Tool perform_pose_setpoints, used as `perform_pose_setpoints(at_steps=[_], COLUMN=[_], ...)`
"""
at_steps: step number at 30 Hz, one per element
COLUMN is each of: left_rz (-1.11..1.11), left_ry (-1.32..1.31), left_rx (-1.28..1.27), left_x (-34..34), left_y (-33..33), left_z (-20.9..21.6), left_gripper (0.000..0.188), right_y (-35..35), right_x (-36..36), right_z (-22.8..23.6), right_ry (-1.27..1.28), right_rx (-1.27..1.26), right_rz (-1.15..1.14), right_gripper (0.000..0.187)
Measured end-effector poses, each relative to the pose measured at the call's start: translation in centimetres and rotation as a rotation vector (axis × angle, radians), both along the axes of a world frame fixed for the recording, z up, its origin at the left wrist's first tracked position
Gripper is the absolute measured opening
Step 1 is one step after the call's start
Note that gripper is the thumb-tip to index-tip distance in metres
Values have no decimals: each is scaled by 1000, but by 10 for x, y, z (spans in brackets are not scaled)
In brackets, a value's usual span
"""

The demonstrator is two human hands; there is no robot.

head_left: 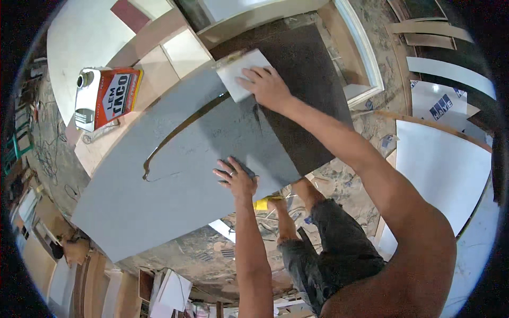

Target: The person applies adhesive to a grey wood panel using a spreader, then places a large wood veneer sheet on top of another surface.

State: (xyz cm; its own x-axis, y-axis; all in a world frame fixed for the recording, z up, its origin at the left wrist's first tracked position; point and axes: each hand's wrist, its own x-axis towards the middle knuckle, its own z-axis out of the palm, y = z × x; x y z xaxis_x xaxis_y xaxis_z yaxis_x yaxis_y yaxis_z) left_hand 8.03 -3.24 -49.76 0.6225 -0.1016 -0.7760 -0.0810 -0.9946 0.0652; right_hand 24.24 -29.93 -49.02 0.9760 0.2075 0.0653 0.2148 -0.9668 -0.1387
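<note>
A large grey sheet (127, 212) lies in front of me, and a streak of brown, glossy liquid (183, 127) that looks like glue runs across it. My right hand (268, 89) grips a flat white rectangular piece (231, 80) near the sheet's far edge, where the streak ends. Its thumb is mostly hidden, and the piece's far edge looks stained brown. Closer to me, my left hand (239, 183) rests on the grey sheet with its fingers spread, holding nothing. A dark brown board (307, 63) adjoins the grey sheet on the right.
An orange-and-white metal can (108, 98) with an uncapped spout stands on pale boards at the left. A wooden frame (360, 58) lies beyond the dark board. White curved panels (440, 164) lean at the right. Scraps litter the floor (344, 185) around my legs.
</note>
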Motion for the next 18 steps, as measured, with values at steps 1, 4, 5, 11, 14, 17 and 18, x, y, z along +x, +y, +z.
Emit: perform_pose_setpoints(at_steps=[1, 4, 5, 11, 14, 17, 18], left_rz=[-5, -12, -14, -20, -35, -46, -42], left_ry=[-1, -25, -39, 12, 44, -24, -25], left_rx=[17, 30, 36, 59, 53, 12, 22], left_x=[-1, -1, 0, 2, 2, -6, -6], left_y=[3, 8, 13, 3, -7, 2, 9], left_z=[1, 0, 1, 1, -3, -8, -9], left_gripper=[134, 134, 134, 134, 134, 138, 139], right_y=[-1, -13, -14, -16, 7, 29, 37], right_x=[-17, -47, -43, 31, 42, 46, 44], right_z=[4, 19, 29, 27, 13, 22, 28], right_ry=[-13, -36, -40, 55, 114, 156, 192], right_rx=[39, 109, 106, 153, 35, 47, 50], right_rz=[-7, -65, -111, -337, -244, -116, -64], right_gripper=[48, 45, 44, 32, 28, 27, 27])
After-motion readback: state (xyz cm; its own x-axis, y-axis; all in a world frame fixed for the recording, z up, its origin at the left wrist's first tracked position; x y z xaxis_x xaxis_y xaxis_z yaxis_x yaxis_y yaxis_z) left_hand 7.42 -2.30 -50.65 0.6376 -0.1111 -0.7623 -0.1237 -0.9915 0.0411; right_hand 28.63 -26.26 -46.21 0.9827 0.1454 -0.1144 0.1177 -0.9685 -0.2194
